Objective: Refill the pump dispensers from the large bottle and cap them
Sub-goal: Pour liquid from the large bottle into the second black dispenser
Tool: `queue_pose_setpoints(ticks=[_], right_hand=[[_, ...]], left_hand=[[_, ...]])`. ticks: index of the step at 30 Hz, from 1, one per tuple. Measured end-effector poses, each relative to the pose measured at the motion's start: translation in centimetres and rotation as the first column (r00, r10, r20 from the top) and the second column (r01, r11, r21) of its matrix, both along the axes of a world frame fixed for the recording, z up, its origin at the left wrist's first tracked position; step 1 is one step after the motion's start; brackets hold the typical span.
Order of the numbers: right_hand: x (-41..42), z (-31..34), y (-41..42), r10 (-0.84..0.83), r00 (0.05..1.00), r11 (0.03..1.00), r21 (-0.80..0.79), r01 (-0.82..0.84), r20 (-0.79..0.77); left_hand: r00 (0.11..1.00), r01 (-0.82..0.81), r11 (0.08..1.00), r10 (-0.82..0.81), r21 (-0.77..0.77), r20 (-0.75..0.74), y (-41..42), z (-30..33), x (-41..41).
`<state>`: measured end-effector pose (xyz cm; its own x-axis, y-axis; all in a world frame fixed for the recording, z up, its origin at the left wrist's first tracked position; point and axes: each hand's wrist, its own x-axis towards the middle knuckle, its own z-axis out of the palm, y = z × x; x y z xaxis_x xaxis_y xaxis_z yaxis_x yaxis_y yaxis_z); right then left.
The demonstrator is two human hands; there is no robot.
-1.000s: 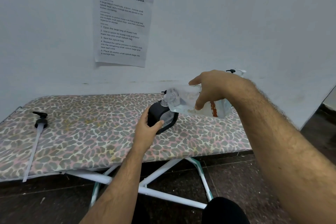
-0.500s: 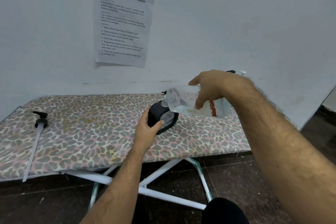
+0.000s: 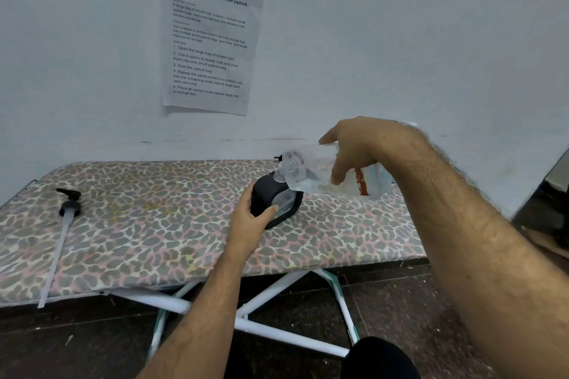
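The right hand (image 3: 360, 148) grips the large clear bottle (image 3: 335, 175) round its middle, thumb on the near side and fingers (image 3: 328, 138) curled over the top, and holds it tipped almost flat with its mouth over the neck of the dark dispenser (image 3: 275, 201); the left hand (image 3: 249, 218) wraps the dispenser's body, thumb across its clear front window, and steadies it where it stands on the leopard-print worktop (image 3: 154, 224); the bottle looks thin-walled and mostly empty, so it is probably light and will dent under a hard squeeze, which could send the liquid out in a spurt; a grip round the middle, as here, seems right, firm but not crushing; if liquid has run down the plastic it may be slippery, though the picture does not show that; the dispenser looks rigid and squat, likely steady enough, yet light while unfilled, so the holding hand matters; the pump head (image 3: 69, 203) with its long tube lies well apart at the left end of the worktop, best taken by the black collar, since the tube looks thin and bendy.
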<state>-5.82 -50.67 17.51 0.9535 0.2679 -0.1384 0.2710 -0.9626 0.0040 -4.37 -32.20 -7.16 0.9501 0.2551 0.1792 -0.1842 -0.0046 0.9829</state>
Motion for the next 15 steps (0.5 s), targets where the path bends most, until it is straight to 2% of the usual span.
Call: queue_pose_setpoints(ticks=[15], right_hand=[[0.87,-0.13,0.26,0.025,0.999,0.998,-0.065,-0.023,0.034]], left_hand=[[1.000,0.006,0.999,-0.006,0.039,0.007,0.18,-0.21,0.07]])
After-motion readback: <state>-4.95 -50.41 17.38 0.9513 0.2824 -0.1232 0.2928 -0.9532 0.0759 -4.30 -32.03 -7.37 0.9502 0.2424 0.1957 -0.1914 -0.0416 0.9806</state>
